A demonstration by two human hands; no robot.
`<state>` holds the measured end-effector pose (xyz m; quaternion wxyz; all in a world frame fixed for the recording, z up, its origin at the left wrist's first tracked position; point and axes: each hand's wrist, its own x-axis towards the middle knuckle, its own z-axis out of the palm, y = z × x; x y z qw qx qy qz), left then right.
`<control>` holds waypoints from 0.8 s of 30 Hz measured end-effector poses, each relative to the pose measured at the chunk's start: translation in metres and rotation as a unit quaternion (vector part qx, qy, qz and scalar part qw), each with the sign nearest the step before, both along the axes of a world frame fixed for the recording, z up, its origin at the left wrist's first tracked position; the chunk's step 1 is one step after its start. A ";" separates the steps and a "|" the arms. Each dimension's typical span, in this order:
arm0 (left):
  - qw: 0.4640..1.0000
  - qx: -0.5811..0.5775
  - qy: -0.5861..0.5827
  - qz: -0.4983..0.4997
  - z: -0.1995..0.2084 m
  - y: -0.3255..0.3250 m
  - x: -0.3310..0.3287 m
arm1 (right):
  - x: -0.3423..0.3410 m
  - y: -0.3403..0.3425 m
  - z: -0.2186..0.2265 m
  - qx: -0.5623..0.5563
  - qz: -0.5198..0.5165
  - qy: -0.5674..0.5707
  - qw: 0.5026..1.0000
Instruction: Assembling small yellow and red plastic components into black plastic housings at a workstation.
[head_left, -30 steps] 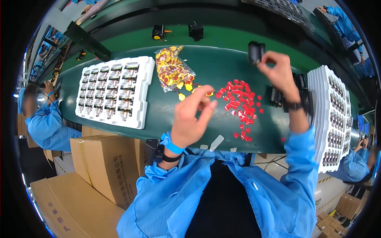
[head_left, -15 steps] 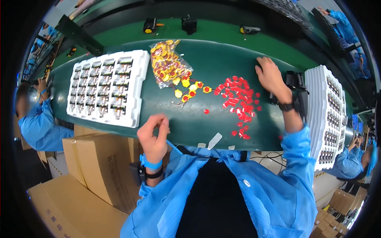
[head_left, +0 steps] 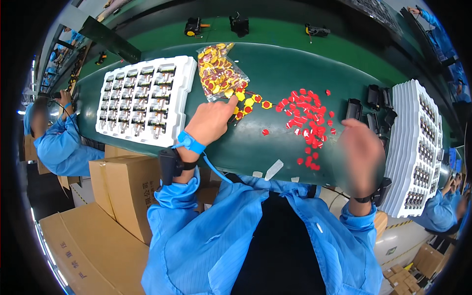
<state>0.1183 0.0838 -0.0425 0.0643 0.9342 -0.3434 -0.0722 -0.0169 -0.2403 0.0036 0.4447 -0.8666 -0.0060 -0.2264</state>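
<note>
My left hand [head_left: 209, 120] reaches over the green work surface with its index finger stretched out; the fingertip is at the loose round yellow pieces with red faces and thin dark wires [head_left: 248, 102]. Nothing shows in that hand, though its other fingers are partly hidden. Above it lies a clear plastic bag [head_left: 221, 73] full of similar yellow and red pieces. To the right, small red pieces [head_left: 307, 118] are scattered in a loose pile. My right hand [head_left: 361, 152], smeared by motion, is right of that pile; whether it holds anything cannot be made out.
A white tray [head_left: 190, 78] of small assemblies stands left of my left hand. Black plastic housings [head_left: 354, 109] and a stack of white trays [head_left: 397, 147] are at the right. Cardboard boxes [head_left: 120, 191] stand lower left. Another person [head_left: 59, 147] works at far left.
My left hand has moved up and right to the yellow pieces. My right hand has come back from the far side toward me, uncovering black housings. The view has shifted slightly.
</note>
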 end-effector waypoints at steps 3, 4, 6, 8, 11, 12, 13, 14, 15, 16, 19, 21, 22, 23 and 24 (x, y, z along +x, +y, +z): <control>0.998 0.039 0.011 -0.040 0.006 -0.001 0.008 | -0.018 0.009 -0.012 0.017 0.018 0.000 1.000; 0.997 0.058 0.015 -0.051 0.008 -0.002 0.010 | -0.021 0.012 -0.014 0.019 0.032 0.001 0.999; 0.997 0.059 0.023 -0.041 0.018 -0.006 0.008 | -0.019 0.019 -0.017 0.015 0.034 -0.005 0.999; 0.997 0.058 0.031 -0.029 0.021 -0.009 0.007 | -0.017 0.024 -0.020 0.013 0.038 0.005 0.999; 0.998 0.024 0.016 -0.062 0.012 -0.016 0.009 | -0.014 0.035 -0.026 0.055 0.055 -0.005 0.997; 0.997 0.036 0.012 -0.073 0.010 -0.019 0.012 | -0.013 0.039 -0.026 0.072 0.076 -0.007 0.995; 0.995 0.048 0.008 -0.083 0.009 -0.020 0.014 | -0.012 0.043 -0.026 0.084 0.089 -0.008 0.993; 0.995 0.049 0.007 -0.082 0.009 -0.020 0.018 | -0.013 0.045 -0.026 0.084 0.089 -0.009 0.992; 0.994 0.062 0.000 -0.090 0.009 -0.018 0.021 | -0.013 0.045 -0.026 0.090 0.101 -0.009 0.991; 0.992 0.074 -0.007 -0.098 0.010 -0.016 0.022 | -0.014 0.045 -0.027 0.095 0.113 -0.010 0.989; 0.999 0.016 -0.010 -0.051 0.016 -0.010 0.019 | -0.021 0.046 -0.030 0.146 0.103 0.013 0.984; 0.995 -0.098 0.028 -0.014 0.024 -0.014 0.008 | -0.026 0.049 -0.037 0.167 0.099 0.017 0.981; 0.975 -0.212 0.064 0.031 0.031 -0.016 -0.001 | -0.028 0.052 -0.039 0.186 0.102 0.020 0.977; 0.939 -0.307 0.140 0.061 0.041 -0.022 -0.014 | -0.028 0.055 -0.039 0.188 0.096 0.022 0.977; 0.915 -0.365 0.171 0.034 0.047 -0.028 -0.025 | -0.026 0.060 -0.037 0.246 0.093 0.053 0.963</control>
